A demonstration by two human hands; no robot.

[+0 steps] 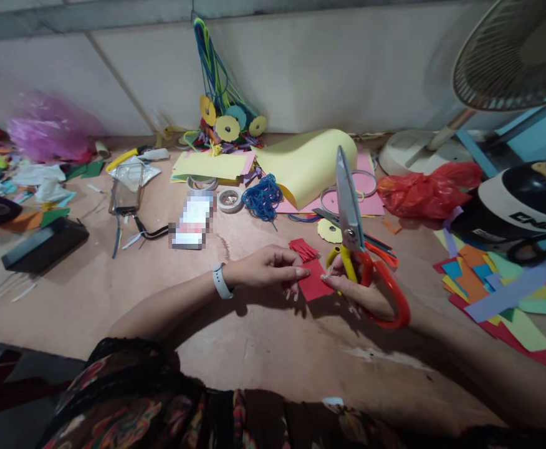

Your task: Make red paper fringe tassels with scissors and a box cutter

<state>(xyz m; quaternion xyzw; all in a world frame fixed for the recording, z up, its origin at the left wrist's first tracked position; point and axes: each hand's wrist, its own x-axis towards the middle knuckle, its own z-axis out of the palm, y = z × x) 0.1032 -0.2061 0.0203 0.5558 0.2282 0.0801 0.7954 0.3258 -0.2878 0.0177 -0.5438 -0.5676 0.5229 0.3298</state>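
A small red piece of paper (316, 285) is pinched at its left edge by my left hand (267, 269), which wears a pale watch band. My right hand (365, 296) has scissors (350, 199) hooked in it, with silver blades pointing up and away and yellow and orange-red handles. That hand's thumb and fingertips also grip the paper's right edge. Just beyond the paper lies a fringed red paper piece (303, 249). A pale yellow scalloped paper disc (328, 231) rests behind the scissors, partly hidden by them.
Tangled blue cord (263, 196), a tape roll (230, 201) and a phone (193, 221) lie beyond my hands. Coloured paper scraps (497, 287) spread at the right, near a black-and-white container (520, 206) and a fan (516, 56). A dark box (43, 245) stands left.
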